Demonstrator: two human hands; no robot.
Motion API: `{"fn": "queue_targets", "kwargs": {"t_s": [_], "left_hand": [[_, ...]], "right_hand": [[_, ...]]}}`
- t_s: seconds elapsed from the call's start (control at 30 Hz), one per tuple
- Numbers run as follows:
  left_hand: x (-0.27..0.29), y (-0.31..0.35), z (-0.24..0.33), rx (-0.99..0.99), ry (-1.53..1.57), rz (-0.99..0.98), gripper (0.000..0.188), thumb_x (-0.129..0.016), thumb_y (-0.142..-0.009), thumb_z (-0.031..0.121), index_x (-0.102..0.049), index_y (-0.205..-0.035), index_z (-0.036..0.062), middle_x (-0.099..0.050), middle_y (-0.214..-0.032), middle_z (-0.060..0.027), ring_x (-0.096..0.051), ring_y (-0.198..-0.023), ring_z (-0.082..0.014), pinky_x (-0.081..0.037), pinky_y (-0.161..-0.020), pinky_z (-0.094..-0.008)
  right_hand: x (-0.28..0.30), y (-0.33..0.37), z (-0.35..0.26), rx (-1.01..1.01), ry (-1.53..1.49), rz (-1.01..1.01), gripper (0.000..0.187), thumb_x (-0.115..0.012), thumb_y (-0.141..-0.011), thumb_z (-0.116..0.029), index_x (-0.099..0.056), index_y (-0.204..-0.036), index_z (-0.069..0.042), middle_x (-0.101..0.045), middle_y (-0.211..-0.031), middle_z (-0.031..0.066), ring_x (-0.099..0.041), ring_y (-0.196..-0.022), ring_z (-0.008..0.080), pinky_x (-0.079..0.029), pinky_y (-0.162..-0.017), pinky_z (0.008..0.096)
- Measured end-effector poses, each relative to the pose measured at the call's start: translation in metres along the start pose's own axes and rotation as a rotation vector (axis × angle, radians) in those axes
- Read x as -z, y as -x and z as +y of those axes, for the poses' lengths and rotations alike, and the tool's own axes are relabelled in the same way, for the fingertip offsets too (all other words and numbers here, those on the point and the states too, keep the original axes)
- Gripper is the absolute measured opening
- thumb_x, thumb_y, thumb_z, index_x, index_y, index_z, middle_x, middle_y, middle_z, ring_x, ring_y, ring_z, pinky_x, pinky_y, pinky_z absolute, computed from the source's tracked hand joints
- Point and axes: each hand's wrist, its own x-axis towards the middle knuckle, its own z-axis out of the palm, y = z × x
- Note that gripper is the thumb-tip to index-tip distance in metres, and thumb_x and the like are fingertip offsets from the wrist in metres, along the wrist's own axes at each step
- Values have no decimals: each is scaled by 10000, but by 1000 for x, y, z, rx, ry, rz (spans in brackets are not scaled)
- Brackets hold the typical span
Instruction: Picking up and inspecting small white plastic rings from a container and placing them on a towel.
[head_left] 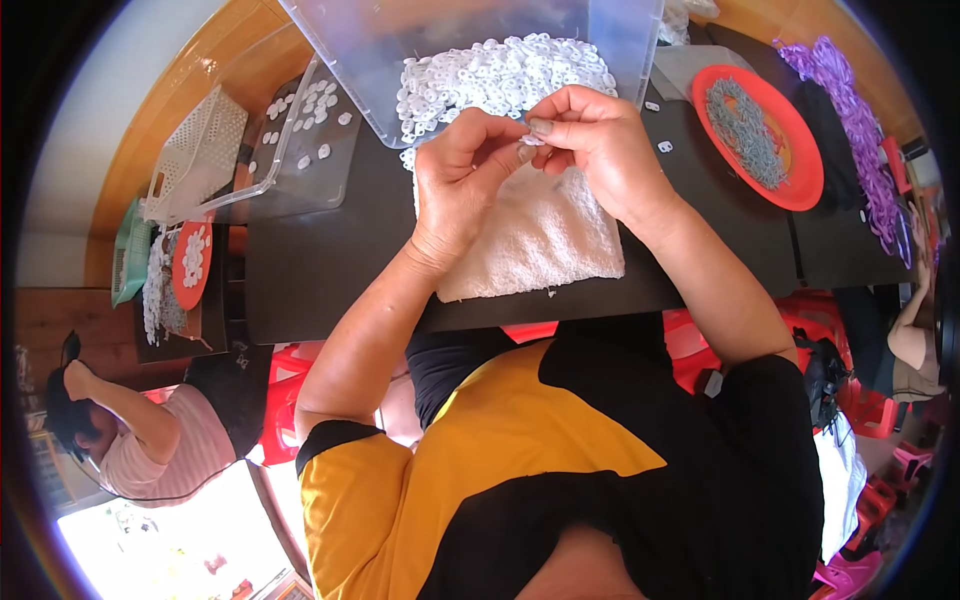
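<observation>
My left hand (460,180) and my right hand (605,145) meet over the near edge of a clear plastic bin (345,75), thumbs and fingers pinched together. Between the fingertips sits a small white plastic piece (533,141), partly covered by them; whether anything else is held there is too small to tell. Just beyond the hands, a heap of similar white pieces with holes (505,75) fills the bin's floor. Beneath my wrists a pale towel (540,240) lies on the dark table (330,265).
A red plate (808,165) holding thin grey metal pieces (745,130) is on the right, with purple strands (860,150) beyond. On the left are a clear lid (325,185) with loose white pieces, a white basket (205,145) and a green basket (130,255). Another person (170,430) sits at left.
</observation>
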Motion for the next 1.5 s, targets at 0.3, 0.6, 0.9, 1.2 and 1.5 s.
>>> {"fn": "queue_targets", "kwargs": {"t_s": [0.3,0.6,0.9,1.2,1.5], "left_hand": [[-4,9,-1,59,153,71,79,-685,-853,-16,-626,-903,2,-658,-814,-23,-627,-792,-77,-508,-724,-221],[-3,7,-3,247,313,170,86,-702,-849,21,-641,-904,-2,-617,-774,-13,-550,-643,-73,-414,-538,-204],[1,7,-14,-341,-229,44,115,-708,-820,-49,-649,-907,-1,-627,-850,2,-558,-707,-65,-434,-610,-194],[-3,6,-8,239,245,92,137,-684,-876,51,-642,-983,-23,-663,-869,-53,-590,-700,-85,-453,-560,-206],[-4,6,-9,259,281,113,100,-671,-872,29,-629,-946,-24,-661,-820,-71,-588,-665,-97,-439,-538,-216]], "right_hand": [[-7,4,5,-95,-99,3,119,-592,-880,-73,-646,-954,2,-661,-803,64,-629,-692,133,-498,-643,257],[-18,11,7,213,160,64,80,-616,-901,-108,-625,-940,-38,-638,-861,15,-580,-778,65,-472,-660,221],[-9,4,2,-31,2,4,104,-592,-918,-98,-634,-973,-20,-652,-839,37,-619,-747,105,-466,-630,235],[-15,5,8,129,85,59,74,-582,-879,13,-628,-932,-10,-655,-842,43,-607,-752,84,-497,-662,224],[-19,6,13,161,106,94,49,-608,-887,-20,-631,-929,-21,-656,-840,26,-605,-757,75,-492,-648,218]]}}
